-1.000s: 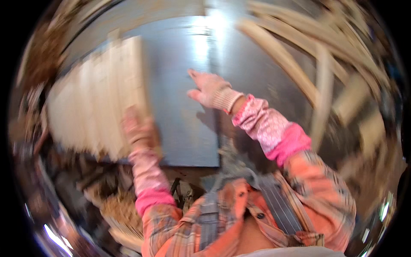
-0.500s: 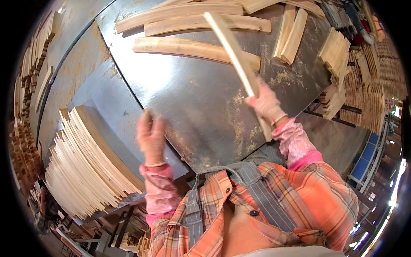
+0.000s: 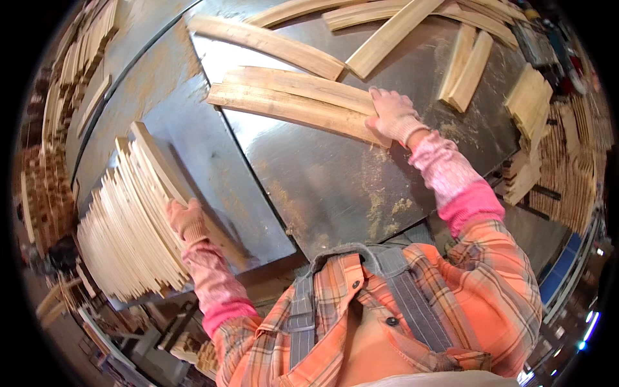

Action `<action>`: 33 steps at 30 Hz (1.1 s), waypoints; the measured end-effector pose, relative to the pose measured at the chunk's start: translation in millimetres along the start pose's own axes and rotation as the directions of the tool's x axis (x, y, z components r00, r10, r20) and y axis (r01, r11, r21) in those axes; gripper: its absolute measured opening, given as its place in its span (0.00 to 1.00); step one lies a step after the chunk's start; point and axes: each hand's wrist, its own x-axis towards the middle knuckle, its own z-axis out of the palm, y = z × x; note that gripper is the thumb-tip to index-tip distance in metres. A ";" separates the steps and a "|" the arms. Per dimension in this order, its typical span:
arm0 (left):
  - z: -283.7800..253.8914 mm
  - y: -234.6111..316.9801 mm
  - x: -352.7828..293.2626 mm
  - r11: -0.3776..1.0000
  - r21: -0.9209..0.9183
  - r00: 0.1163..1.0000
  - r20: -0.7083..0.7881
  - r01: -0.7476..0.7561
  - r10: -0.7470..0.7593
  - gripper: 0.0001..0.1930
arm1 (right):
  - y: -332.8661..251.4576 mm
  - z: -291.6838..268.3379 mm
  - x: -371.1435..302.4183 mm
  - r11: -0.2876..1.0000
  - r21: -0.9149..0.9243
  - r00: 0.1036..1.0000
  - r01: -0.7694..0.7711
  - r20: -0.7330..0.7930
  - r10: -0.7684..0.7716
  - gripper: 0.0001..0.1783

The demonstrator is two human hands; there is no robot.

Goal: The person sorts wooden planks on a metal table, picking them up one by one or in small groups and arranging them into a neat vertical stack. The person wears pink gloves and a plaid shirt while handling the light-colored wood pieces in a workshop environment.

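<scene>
On the left, a tight row of curved wooden slats (image 3: 132,222) stands on edge at the table's front. My left hand (image 3: 186,219) is closed over the outermost slat (image 3: 158,164), which leans slightly apart from the row at its far end. Across the middle of the metal table, two curved boards lie side by side: a nearer board (image 3: 290,108) and a farther board (image 3: 303,87). My right hand (image 3: 393,116) grips the right end of this pair, its fingers curled over the wood. Both hands wear pale pinkish gloves.
More curved boards (image 3: 267,45) lie at the back of the metal table (image 3: 322,193), one slanting board (image 3: 393,39) among them. Two short boards (image 3: 465,68) rest farther right. Large stacks of slats (image 3: 567,168) stand beyond the right edge, others (image 3: 80,48) at the far left.
My right hand, earlier raising a board upright, is now farther forward on the pair of boards. My left hand has moved left from above the table onto the row of slats. The view has shifted.
</scene>
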 end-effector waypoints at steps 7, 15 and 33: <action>-9.7 -16.7 7.9 0.950 0.313 1.000 0.022 0.013 -0.021 0.43 | -57.4 26.6 -20.8 0.997 -0.070 0.995 -0.019 0.094 0.026 0.65; 33.3 143.9 -102.4 0.664 -0.696 0.928 0.372 0.271 0.011 0.28 | -84.8 17.0 -29.8 0.995 -0.101 0.959 -0.002 0.283 0.031 0.67; 39.9 48.0 -126.3 -0.339 -0.733 0.793 0.604 0.589 0.073 0.17 | -140.2 111.6 -84.1 0.237 0.940 0.742 -0.245 0.339 -0.579 0.22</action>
